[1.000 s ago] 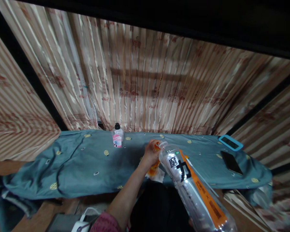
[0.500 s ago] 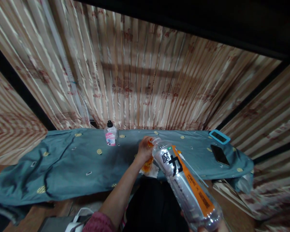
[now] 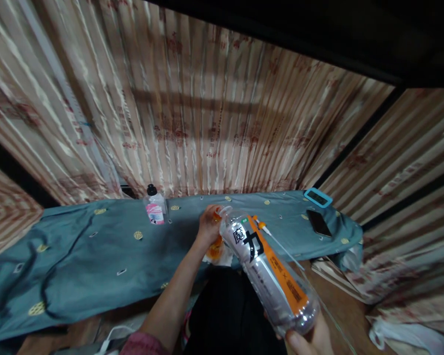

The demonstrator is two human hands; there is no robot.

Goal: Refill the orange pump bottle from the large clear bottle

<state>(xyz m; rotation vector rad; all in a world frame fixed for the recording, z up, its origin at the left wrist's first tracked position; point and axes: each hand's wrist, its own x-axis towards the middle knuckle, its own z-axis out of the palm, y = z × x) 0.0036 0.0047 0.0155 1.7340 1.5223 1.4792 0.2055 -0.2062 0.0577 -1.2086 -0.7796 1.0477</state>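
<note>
My left hand is closed round a small orange bottle that stands on a white tissue near the front edge of the cloth. A large clear plastic drink bottle with an orange label lies tilted in the air, its mouth lowered to the orange bottle's mouth. My right hand grips it by the base. Whether liquid is flowing between the two, I cannot tell. Behind the clear bottle lies an orange and white piece with a long thin tube, partly hidden.
A green-blue patterned cloth covers the long surface. On it, a clear bottle with a black cap and pink label stands at the left. A blue-framed device and a dark phone lie at the right. Pleated curtains hang behind.
The view has swung to the right, so everything sits further left. More of my right hand shows at the clear bottle's base. Both hands keep their holds, with the bottle mouths together.
</note>
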